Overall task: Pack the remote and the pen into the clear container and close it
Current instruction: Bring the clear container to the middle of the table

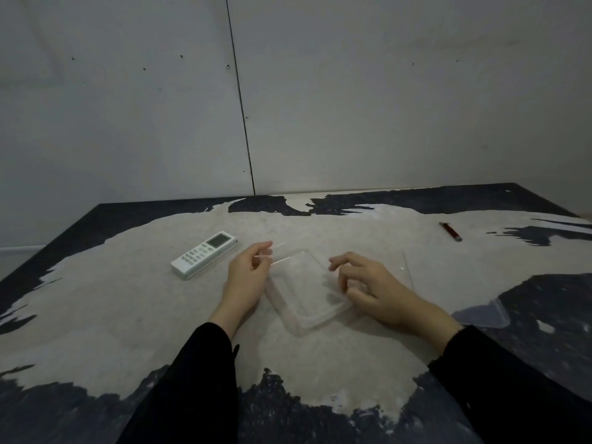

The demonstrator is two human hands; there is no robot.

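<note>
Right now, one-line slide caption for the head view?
Both hands at the clear container; remote and pen unpacked on table.

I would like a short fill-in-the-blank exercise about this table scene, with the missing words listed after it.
1. The white remote lies to the ___ of the clear container.
2. The pen lies far off on the ___ side of the table.
3. The container holds ___ of the two items so far.
4. Both hands, left hand and right hand, are at the ___.

Missing words: left; right; neither; container
</note>
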